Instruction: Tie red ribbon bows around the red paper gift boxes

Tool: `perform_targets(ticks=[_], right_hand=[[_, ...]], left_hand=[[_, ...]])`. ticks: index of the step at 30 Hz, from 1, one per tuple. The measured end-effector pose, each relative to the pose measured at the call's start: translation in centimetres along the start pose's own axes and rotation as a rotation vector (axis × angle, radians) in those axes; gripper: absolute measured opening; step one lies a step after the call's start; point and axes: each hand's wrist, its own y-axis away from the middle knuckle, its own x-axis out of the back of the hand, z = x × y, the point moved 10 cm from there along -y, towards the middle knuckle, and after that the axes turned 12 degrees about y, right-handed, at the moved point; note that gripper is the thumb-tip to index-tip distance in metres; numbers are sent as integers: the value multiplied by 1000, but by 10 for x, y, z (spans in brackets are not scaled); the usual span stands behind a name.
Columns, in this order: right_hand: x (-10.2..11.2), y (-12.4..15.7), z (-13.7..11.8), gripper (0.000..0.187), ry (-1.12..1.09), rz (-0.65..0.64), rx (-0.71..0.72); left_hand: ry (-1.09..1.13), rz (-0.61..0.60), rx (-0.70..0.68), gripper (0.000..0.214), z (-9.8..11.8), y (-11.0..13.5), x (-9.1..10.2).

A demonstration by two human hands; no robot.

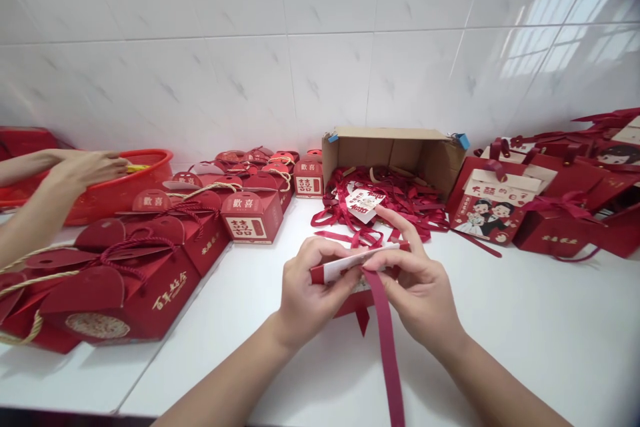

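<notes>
A bag (pixel 339 268) is at the near middle of the tabletop (pixel 525 320), between the person's two hands. The left hand (pixel 307 288) grasps its left side, thumb near and fingers far, around the pale top. The right hand (pixel 425 285) pinches a dark red ribbon (pixel 386 347) against the top between thumb and fingers — the index finger points away, free — and the ribbon's long end hangs to the near edge. Just beyond, a carton (pixel 435 160) lies open toward the person, ribbons (pixel 400 195) spilling out, with a white tag (pixel 367 199) on them. To the left stand rows of red boxes (pixel 253 217); farther left, a co-worker's hands (pixel 83 172) are over an orange-red basket (pixel 163 163). Finished-looking bags (pixel 493 210) crowd the far right.
</notes>
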Motion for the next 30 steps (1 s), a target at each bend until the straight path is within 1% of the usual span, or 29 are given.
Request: perform_targets(ticks=[5,8,14,19,24,30], right_hand=[[7,4,-12,14,138,67,110],[8,5,-12,15,144,72,124],[13,5,-19,17,152,99,162],[17,5,-24,19,159,128,207],[14,7,-28,20,216,113,299],[10,7,-28,23,267,108,353]], left_hand=[[24,-4,7,22,-3,3,-1],[34,-2,17,22,-5,4,-1],[62,-40,-41,24,3,3,-5],[70,-54,-39,21,3,3,-6],[77,-59,-45,20,2,3,-6],[61,-34,-33,19,2,2,-4]])
